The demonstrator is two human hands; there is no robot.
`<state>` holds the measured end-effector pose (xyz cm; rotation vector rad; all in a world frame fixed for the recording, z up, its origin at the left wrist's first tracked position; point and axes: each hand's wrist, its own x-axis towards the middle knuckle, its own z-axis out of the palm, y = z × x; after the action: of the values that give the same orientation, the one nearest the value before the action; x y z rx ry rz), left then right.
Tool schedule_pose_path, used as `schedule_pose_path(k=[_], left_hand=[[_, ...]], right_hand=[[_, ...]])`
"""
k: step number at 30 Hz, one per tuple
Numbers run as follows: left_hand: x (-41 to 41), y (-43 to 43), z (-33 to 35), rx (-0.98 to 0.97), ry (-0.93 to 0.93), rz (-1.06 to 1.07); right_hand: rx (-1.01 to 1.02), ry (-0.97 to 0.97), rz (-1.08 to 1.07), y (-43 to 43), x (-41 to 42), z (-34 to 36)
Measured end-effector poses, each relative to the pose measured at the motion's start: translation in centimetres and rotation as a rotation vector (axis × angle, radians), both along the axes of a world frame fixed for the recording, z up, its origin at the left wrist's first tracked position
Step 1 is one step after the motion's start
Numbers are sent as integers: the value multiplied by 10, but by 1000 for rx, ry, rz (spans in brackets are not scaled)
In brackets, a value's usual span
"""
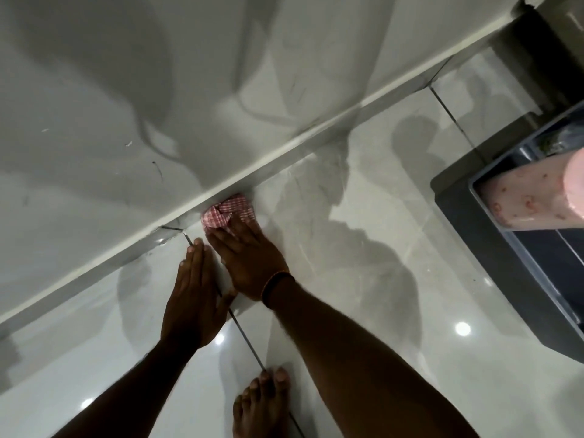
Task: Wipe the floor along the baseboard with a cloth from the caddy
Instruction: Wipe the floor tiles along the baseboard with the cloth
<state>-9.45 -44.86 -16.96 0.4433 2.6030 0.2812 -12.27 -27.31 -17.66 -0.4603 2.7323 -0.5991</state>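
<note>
A crumpled red-and-white checked cloth (228, 214) lies on the glossy tiled floor (363, 248), pushed right up against the pale baseboard (284, 150). My right hand (248, 257) presses flat on the cloth, fingers pointing toward the wall, a dark band on its wrist. Just to its left, my left hand (194, 298) rests flat on the floor with fingers together, holding nothing. The dark grey caddy (480, 248) stands at the right edge with a pink patterned item (531, 197) inside.
A white wall (126, 90) with scuff marks rises behind the baseboard. My bare foot (262, 403) stands on a tile joint at the bottom. A dark door frame (543, 52) sits at the top right corner.
</note>
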Motion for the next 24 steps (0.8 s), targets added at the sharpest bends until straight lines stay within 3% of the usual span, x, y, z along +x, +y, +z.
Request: schedule_pose_path(k=[3, 5, 8, 14, 16, 20, 24], left_hand=[[-3, -1, 0, 11, 1, -22], [-4, -3, 0, 11, 9, -48], [-3, -5, -4, 7, 24, -70], [-1, -4, -13, -15, 33, -72], [-3, -4, -14, -46, 36, -83], [-5, -3, -11, -75, 25, -125], [-5, -1, -6, -81, 7, -156]], right_hand=[[2, 147, 53, 33, -16, -6], [123, 211, -34, 81, -27, -11], [245, 169, -305, 180, -43, -11], [407, -61, -571, 306, -103, 11], [391, -38, -657, 295, -110, 8], [159, 124, -780, 210, -81, 0], [64, 232, -412, 106, -31, -4]])
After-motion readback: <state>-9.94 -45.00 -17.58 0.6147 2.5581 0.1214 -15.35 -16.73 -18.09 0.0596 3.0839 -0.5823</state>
